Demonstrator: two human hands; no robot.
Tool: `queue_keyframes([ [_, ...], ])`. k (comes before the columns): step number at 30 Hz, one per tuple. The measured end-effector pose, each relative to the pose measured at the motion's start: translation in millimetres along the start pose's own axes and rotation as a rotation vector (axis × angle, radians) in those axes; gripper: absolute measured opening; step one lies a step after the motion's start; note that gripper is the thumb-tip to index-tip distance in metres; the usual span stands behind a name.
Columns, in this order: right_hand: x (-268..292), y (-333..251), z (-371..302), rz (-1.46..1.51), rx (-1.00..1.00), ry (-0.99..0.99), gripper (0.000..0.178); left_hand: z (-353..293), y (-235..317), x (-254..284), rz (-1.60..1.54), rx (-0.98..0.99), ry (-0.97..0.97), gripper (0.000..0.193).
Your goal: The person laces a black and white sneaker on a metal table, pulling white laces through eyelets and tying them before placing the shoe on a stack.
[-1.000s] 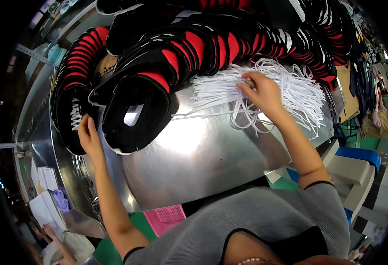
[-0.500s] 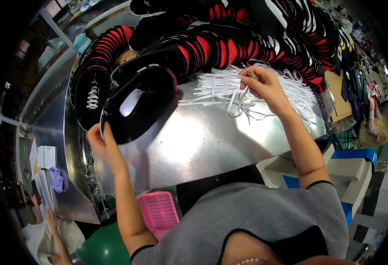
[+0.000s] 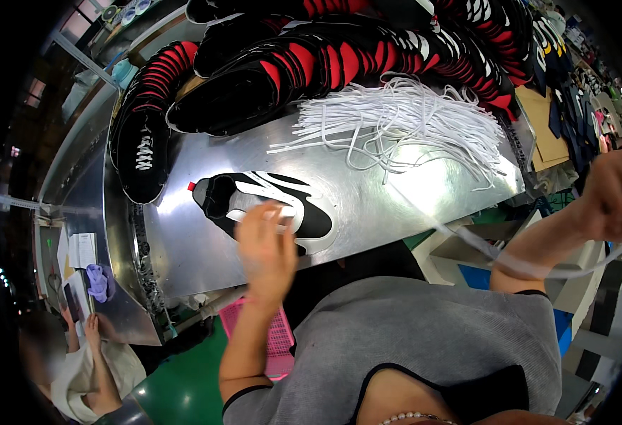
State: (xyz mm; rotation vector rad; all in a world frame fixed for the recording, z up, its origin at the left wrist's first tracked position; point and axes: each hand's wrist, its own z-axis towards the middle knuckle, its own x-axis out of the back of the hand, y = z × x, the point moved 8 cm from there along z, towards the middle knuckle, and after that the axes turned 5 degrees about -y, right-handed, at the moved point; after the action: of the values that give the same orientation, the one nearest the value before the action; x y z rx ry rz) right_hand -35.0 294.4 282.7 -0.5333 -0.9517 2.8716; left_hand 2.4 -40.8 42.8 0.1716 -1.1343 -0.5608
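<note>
Here's the black-and-white shoe upper with a red heel tab (image 3: 261, 190), just left of centre, toe pointing right, near the front edge of the shiny metal table (image 3: 183, 262); bare metal opens to its left and right. The left hand (image 3: 267, 248) is right at it, fingers bunched, too blurred to tell if they grip. Far right, beyond the table's edge, the right hand (image 3: 612, 195) has fingers curled together; whether they clamp the long white flat lace (image 3: 481, 245) looping below, I can't tell. A tangled white lace pile (image 3: 410, 124) and stacked black-and-red uppers (image 3: 325, 64) crowd the upper frame.
</note>
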Motion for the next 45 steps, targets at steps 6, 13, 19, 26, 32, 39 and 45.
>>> queue_keyframes([
  [6,78,277,-115,-0.181,-0.565,0.796,0.020,33,-46,3,0.250,0.069,-0.381,0.026],
  [13,76,373,-130,-0.105,-0.754,0.897,0.016,-38,-88,-49,-0.874,1.146,-1.043,0.071],
  [19,86,358,-119,-0.332,-0.747,0.791,0.015,-27,-50,-67,-1.473,1.018,-0.669,0.068],
  [26,74,344,-110,-0.373,-0.645,0.790,0.018,-6,-46,-65,-1.406,0.829,-0.313,0.052],
  [32,69,346,-112,-0.467,-0.739,0.725,0.019,-11,-43,-55,-1.313,0.758,-0.167,0.035],
  [39,57,317,-98,-0.792,-0.784,0.581,0.022,-19,-48,-51,-1.250,0.832,-0.078,0.018],
  [45,56,308,-88,-0.911,-0.693,0.558,0.026,-15,-38,-50,-1.262,0.774,-0.047,0.020],
])
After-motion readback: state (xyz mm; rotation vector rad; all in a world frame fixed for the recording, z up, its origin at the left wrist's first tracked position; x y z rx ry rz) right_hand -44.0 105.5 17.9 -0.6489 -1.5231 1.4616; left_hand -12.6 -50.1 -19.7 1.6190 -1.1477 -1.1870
